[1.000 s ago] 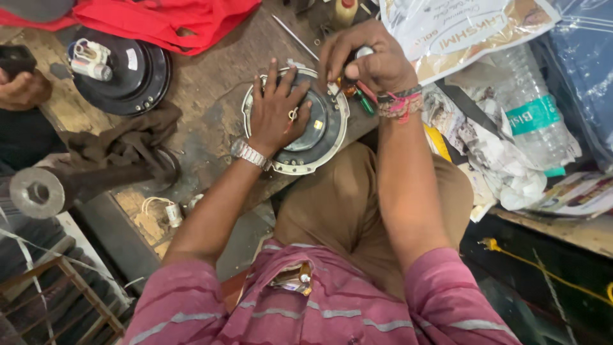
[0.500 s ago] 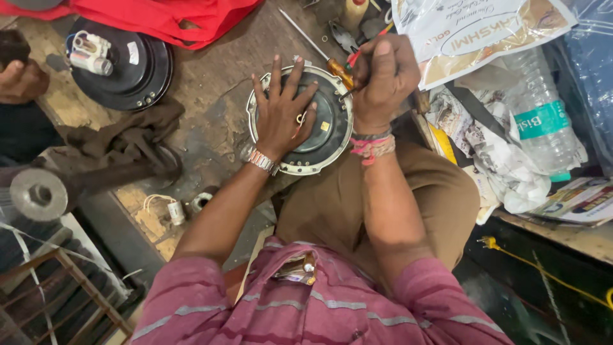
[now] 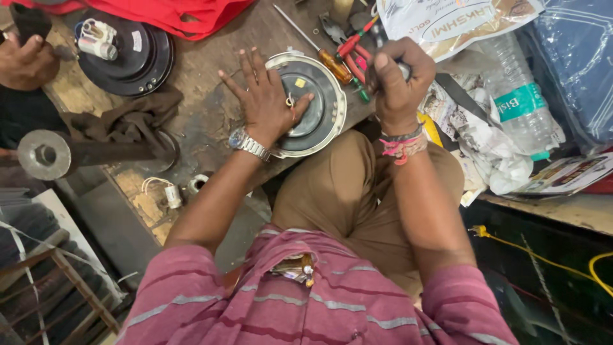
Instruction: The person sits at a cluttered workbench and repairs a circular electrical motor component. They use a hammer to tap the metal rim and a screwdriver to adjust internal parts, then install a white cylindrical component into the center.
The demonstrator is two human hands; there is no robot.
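Two hands on the job. Left hand point(image 3: 268, 102) lies flat, fingers spread, pressing the round metal motor cover point(image 3: 313, 105) at the near edge of the tabletop point(image 3: 204, 108) — released, grasping nothing. Right hand point(image 3: 397, 80) is clenched around a dark tool handle point(image 3: 403, 69), just right of the cover. Orange-handled screwdriver point(image 3: 332, 64) and red pliers point(image 3: 354, 48) lie beside it — another person's hand point(image 3: 25, 61) far left.

Even, soft indoor light, mostly sharp

Glare glints off the round metal cover point(image 3: 313, 105) and plastic bottle point(image 3: 520, 102); lower corners fall dark, edges bend slightly.
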